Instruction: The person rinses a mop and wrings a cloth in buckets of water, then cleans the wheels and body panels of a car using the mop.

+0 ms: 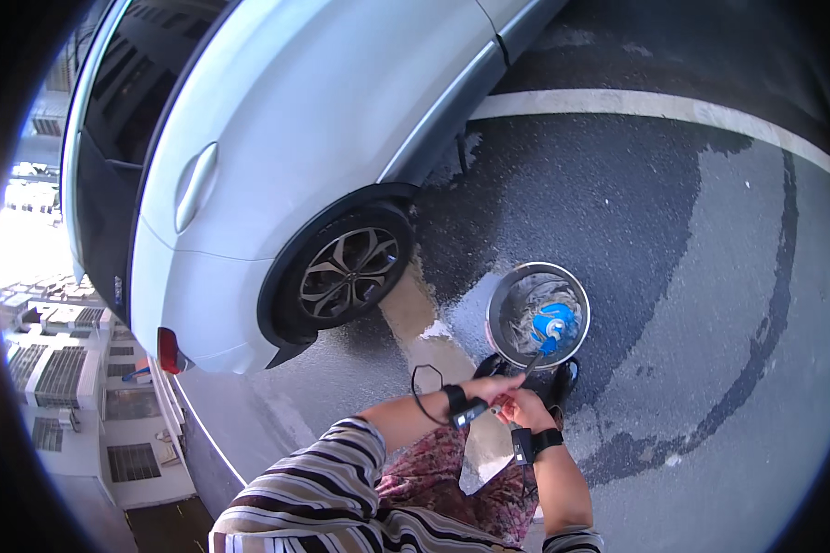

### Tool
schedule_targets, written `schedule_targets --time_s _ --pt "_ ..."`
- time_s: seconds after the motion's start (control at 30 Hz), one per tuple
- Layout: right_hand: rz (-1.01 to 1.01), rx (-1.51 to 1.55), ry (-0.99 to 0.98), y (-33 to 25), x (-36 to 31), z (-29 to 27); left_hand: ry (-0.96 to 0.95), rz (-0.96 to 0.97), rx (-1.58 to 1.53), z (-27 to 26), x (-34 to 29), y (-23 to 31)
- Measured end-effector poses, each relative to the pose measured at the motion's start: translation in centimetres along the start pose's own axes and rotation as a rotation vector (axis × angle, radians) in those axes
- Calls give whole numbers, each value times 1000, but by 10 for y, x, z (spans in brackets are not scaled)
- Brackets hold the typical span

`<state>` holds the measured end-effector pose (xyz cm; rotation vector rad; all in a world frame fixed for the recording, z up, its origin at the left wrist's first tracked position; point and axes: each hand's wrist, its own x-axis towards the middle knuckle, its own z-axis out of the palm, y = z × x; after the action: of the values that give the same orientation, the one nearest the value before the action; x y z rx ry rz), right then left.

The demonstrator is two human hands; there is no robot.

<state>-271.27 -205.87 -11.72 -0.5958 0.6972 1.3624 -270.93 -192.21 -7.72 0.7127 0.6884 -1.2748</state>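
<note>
While both hands close around the mop handle (pixel 526 369) just below the centre of the frame, the mop head (pixel 551 325) sits inside a round metal bucket (pixel 500 318) right of centre. The head shows a blue hub with pale, wet strands spread round it. The handle runs as a thin shaft from the hands up and right into the bucket.

The left hand (pixel 492 389) is curled shut on the lower end of the handle. The right hand (pixel 526 408) grips the same handle just beside it, fingers wrapped; the two hands touch or nearly touch. Each wrist carries a dark band with a small device. A thin black cord (pixel 424 382) loops from the left wrist towards the lower left.

Two dark shoes (pixel 563 378) stand right at the near rim of the bucket. The striped sleeves (pixel 314 479) and a patterned red garment (pixel 433 479) fill the lower centre of the frame.

The bucket stands on asphalt (pixel 636 212), which is dark and wet round it and in a wide patch above it; the surface is paler and dry towards the right. A white painted line (pixel 655 106) crosses the upper right.

A white car (pixel 323 120) occupies the upper left. Its wheel (pixel 349 272), with a spoked alloy rim, lies left of the bucket, well apart from it. A door handle (pixel 195 184) shows on the body panel, and a red lamp (pixel 168 350) at the car's lower left corner.

Buildings (pixel 65 369) appear at the far left edge, bent by the lens.
</note>
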Motion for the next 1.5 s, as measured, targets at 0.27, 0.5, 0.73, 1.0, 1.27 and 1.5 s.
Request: schedule_targets --time_s 0.27,0.5,0.73,1.0,1.27,1.5 --pt "-42 -453 83 0 -29 0 560 102 641 0 24 -3" --pt "-55 -22 214 -24 -18 -25 118 -189 -20 -38 44 21" --pt "-44 505 168 -46 8 -21 -91 82 220 23 -19 30" --pt "-228 68 -16 -42 -29 41 413 -11 233 112 -107 13" --pt "-76 632 135 -49 -69 144 563 123 272 138 -187 6" --pt "-179 558 -51 -104 -39 252 -145 304 -478 92 -272 64"
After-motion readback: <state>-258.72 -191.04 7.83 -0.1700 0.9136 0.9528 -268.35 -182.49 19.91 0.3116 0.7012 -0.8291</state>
